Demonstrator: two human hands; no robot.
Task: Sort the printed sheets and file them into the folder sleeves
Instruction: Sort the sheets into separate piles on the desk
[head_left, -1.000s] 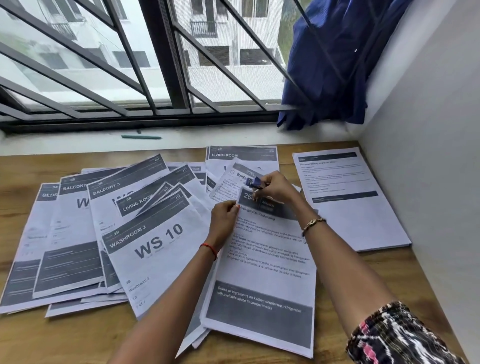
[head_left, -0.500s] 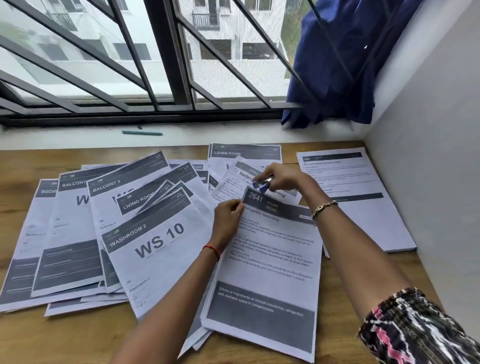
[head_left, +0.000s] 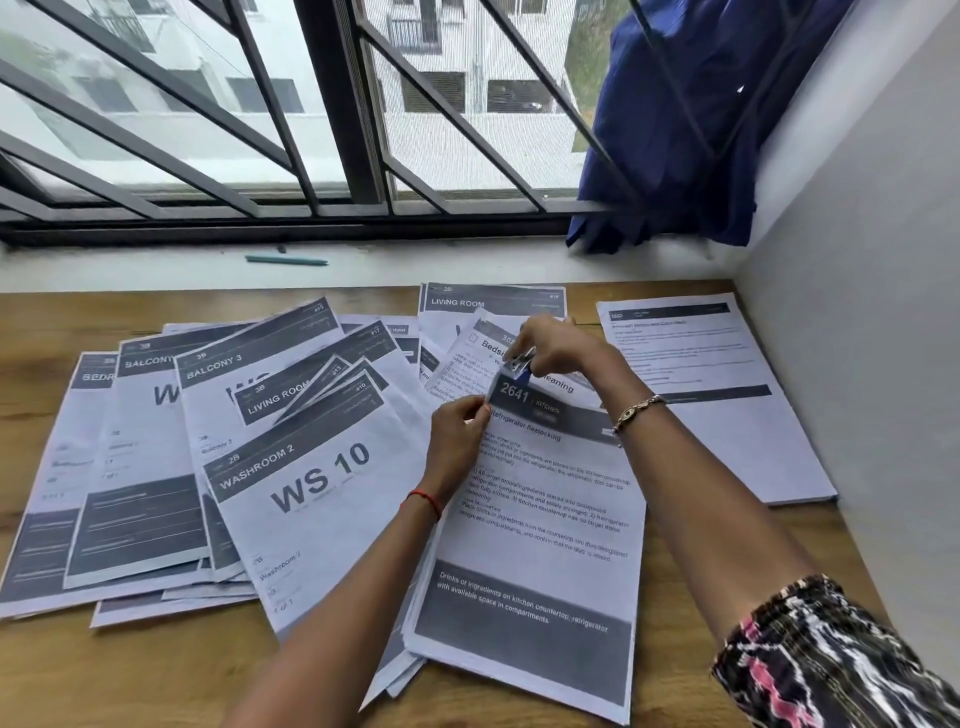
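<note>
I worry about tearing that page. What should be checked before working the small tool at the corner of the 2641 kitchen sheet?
1. Steadying: left hand pinches the top corner of the 2641 sheet: ok.
2. Tool grip: right hand holds the small tool at that corner: ok.
3. Tool seated on a staple: cannot tell, too small.
4. Rest of the sheet lies flat on the pile: ok.
5. Folder ready nearby: not ok, none in view.

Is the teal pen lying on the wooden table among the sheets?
No, the slim teal pen lies on the white window sill, behind the brown wooden table.
</note>
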